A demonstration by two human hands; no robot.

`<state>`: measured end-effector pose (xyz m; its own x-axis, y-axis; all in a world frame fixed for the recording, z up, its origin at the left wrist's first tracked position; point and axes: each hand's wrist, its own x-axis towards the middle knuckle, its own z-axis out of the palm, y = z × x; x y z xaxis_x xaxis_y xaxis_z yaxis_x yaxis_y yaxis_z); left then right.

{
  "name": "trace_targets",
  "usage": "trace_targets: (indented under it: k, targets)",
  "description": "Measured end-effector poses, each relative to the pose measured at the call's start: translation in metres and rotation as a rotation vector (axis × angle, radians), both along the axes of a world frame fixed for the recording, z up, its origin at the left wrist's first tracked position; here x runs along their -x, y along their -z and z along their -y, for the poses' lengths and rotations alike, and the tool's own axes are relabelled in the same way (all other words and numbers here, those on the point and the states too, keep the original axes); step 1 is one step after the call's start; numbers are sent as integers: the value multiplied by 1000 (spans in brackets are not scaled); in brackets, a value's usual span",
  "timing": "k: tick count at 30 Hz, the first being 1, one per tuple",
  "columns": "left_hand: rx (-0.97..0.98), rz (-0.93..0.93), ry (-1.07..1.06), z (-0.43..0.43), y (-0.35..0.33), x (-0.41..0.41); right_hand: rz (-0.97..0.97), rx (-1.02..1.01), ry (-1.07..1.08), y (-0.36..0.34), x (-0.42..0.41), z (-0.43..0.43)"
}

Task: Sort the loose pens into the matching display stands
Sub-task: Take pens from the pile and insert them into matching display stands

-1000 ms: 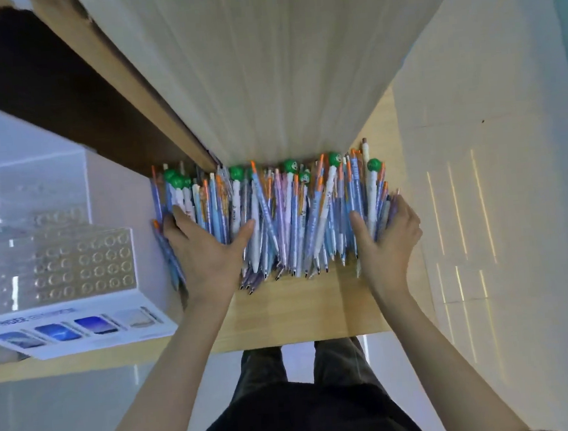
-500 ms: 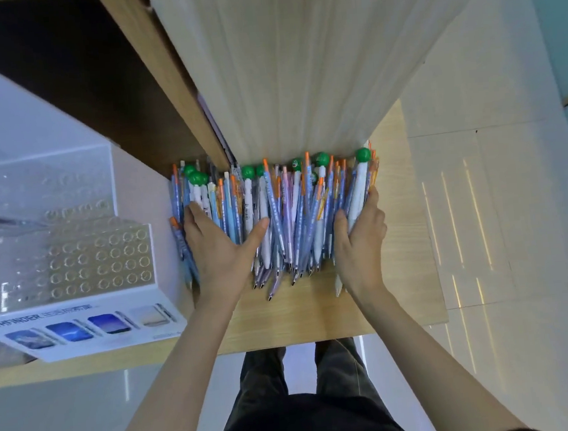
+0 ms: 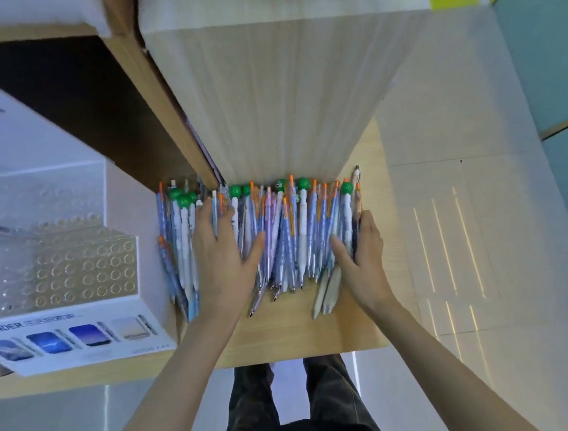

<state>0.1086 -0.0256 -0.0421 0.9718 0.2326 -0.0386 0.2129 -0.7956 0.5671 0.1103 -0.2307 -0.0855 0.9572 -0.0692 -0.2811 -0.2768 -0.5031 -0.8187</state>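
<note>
Nearest, dark trousers [image 3: 290,402] show below the front edge of the wooden tabletop [image 3: 302,336], with both bare forearms reaching up over it. The left hand [image 3: 224,267] lies flat on the left part of a thick heap of pens [image 3: 291,235], its grip released: the fingers are straight and spread over the barrels and the thumb is stretched out to the right. The right hand [image 3: 366,263] stands on edge against the heap's right side, its grip also released, with the fingers straight along the outer pens and the thumb pressed on top. The pens lie side by side on the tabletop between the hands, tips toward the person, mostly blue and white, some capped green or orange. Two pale pens [image 3: 327,291] stick out of the near edge just beside the right hand. To the left, apart from the heap, stands a clear display stand [image 3: 82,265] with rows of round holes and a printed white base. The far ends of the pens reach the foot of a pale wooden panel [image 3: 283,96].
</note>
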Motion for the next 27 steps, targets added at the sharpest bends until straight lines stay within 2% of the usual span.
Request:
trace_targets:
  k: [4,9,13,16,21,27]
  targets:
    - [-68,41,-29,-3,11,-11,13,-120,61,-12,-19,17]
    - [-165,19,-43,-44,25,-49,-5,-59,-43,3,-59,25]
    - [-338,-49,-88,-49,32,-72,78,150,-151,16,-72,15]
    - [-421,-67,-93,-46,31,-69,86,176,-155,20,-70,13]
    - [-377,-113,-79,-44,33,-48,76,147,-146,17,-50,8]
    - [-170,4,-12,-42,23,-37,29,48,-115,9,-42,7]
